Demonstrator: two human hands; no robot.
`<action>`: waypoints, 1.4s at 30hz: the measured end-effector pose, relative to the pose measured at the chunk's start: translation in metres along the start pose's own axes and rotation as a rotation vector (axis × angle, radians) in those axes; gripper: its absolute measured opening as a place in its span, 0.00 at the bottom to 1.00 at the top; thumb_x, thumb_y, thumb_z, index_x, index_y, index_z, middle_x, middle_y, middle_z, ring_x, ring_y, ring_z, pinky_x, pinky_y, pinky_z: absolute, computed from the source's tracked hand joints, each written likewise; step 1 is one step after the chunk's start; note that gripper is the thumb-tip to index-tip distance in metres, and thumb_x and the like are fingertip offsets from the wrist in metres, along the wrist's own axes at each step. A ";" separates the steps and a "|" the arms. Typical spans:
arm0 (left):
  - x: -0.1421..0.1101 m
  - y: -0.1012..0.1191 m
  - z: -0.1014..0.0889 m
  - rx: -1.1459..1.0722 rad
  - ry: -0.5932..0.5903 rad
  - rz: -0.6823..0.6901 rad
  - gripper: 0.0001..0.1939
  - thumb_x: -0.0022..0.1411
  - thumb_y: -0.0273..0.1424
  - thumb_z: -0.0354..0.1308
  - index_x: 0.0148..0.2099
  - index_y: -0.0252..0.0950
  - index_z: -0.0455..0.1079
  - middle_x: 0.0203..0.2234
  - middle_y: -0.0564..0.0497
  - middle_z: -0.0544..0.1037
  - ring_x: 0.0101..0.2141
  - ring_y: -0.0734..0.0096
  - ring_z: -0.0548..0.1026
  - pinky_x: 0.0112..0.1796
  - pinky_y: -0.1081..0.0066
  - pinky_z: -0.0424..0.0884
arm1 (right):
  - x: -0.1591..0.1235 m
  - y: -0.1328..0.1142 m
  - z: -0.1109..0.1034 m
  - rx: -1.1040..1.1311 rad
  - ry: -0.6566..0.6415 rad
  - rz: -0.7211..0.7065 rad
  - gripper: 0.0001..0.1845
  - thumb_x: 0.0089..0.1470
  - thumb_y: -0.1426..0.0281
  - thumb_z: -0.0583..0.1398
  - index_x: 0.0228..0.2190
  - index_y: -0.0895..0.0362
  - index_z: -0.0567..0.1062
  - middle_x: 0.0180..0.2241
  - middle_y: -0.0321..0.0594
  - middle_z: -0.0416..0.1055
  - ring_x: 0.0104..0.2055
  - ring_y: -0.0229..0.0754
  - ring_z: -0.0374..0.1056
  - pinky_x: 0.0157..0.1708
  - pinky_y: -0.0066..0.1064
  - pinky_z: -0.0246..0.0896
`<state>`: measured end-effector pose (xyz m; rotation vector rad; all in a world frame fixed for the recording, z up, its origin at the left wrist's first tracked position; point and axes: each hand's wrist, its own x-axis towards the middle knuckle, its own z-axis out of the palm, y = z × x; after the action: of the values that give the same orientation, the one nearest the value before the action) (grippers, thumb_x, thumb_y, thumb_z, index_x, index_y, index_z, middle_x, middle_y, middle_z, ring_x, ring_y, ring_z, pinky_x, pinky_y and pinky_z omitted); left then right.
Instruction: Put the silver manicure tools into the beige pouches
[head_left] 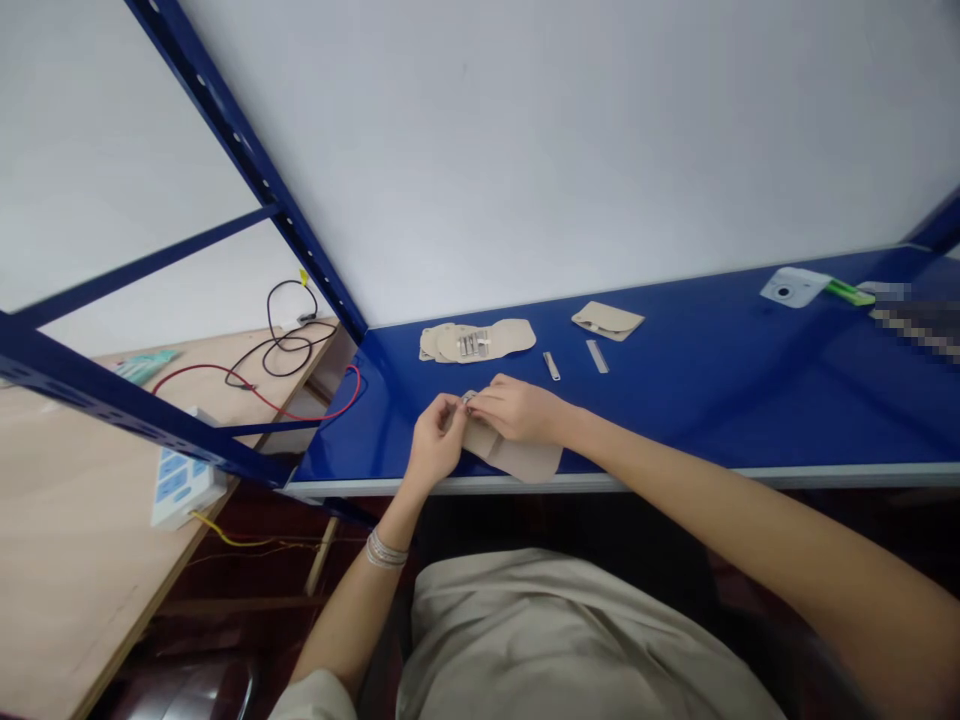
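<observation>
My left hand (436, 440) and my right hand (517, 410) meet over the blue shelf top (375, 430), close to its near edge. Their fingertips pinch a small metal piece (469, 398). Below them hangs a beige card (517, 460), partly hidden by my fingers, with my right hand resting on it. Farther back lies a stack of beige cut-out cards (495, 340) with a metal item (472, 345) on top. Beside it are a folded beige card (607, 320) and two narrow metal strips (552, 366) (597, 356).
A white instant camera (795, 287) and a green object (850, 292) stand at the far right, beside a pixelated patch (915, 318). Blue steel uprights (247, 170) frame the shelf. On the wooden table (90, 480) at left lie black and red cables (277, 350) and a white power strip (184, 480).
</observation>
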<state>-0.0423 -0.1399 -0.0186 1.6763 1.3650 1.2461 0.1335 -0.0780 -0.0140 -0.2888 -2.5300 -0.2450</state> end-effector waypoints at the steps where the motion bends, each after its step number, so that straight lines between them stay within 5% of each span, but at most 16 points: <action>1: 0.000 0.000 0.000 -0.003 -0.001 0.000 0.11 0.63 0.37 0.53 0.34 0.35 0.65 0.27 0.53 0.70 0.28 0.75 0.66 0.30 0.77 0.62 | 0.000 0.000 0.001 -0.005 0.000 0.001 0.15 0.63 0.78 0.46 0.36 0.63 0.72 0.33 0.48 0.74 0.34 0.42 0.67 0.36 0.36 0.57; 14: 0.000 -0.004 0.000 0.012 0.020 0.011 0.11 0.63 0.37 0.53 0.35 0.35 0.65 0.26 0.53 0.70 0.27 0.75 0.66 0.29 0.77 0.62 | 0.003 -0.004 -0.009 0.134 0.048 0.113 0.13 0.63 0.73 0.48 0.38 0.61 0.72 0.38 0.49 0.75 0.39 0.46 0.70 0.38 0.39 0.57; 21: -0.001 0.006 -0.002 0.139 0.000 0.051 0.09 0.64 0.35 0.52 0.35 0.34 0.66 0.27 0.53 0.71 0.29 0.74 0.67 0.31 0.76 0.63 | 0.002 -0.004 -0.014 0.500 0.025 0.313 0.08 0.59 0.68 0.56 0.35 0.57 0.74 0.39 0.43 0.74 0.43 0.43 0.69 0.43 0.36 0.59; 28: -0.003 0.003 -0.001 0.163 -0.031 0.060 0.09 0.63 0.36 0.53 0.36 0.35 0.66 0.27 0.53 0.71 0.28 0.74 0.67 0.31 0.76 0.62 | 0.002 0.000 -0.010 0.725 -0.005 0.555 0.13 0.56 0.60 0.59 0.30 0.57 0.78 0.34 0.41 0.75 0.35 0.40 0.69 0.37 0.31 0.61; 37: -0.003 0.004 0.001 0.159 -0.020 0.047 0.09 0.62 0.36 0.53 0.35 0.36 0.66 0.25 0.53 0.70 0.25 0.74 0.65 0.29 0.76 0.61 | 0.006 0.003 -0.015 0.869 -0.086 0.673 0.13 0.51 0.61 0.62 0.25 0.59 0.77 0.29 0.40 0.75 0.31 0.40 0.68 0.33 0.30 0.62; 42: -0.003 0.004 0.000 0.169 -0.031 0.059 0.08 0.63 0.35 0.52 0.36 0.36 0.66 0.26 0.53 0.71 0.26 0.74 0.66 0.30 0.76 0.62 | 0.006 0.003 -0.013 0.979 -0.036 0.715 0.15 0.49 0.63 0.64 0.38 0.59 0.74 0.32 0.41 0.75 0.33 0.40 0.70 0.33 0.31 0.65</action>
<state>-0.0406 -0.1441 -0.0162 1.8548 1.4460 1.1600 0.1365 -0.0769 0.0004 -0.7329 -2.0934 1.2179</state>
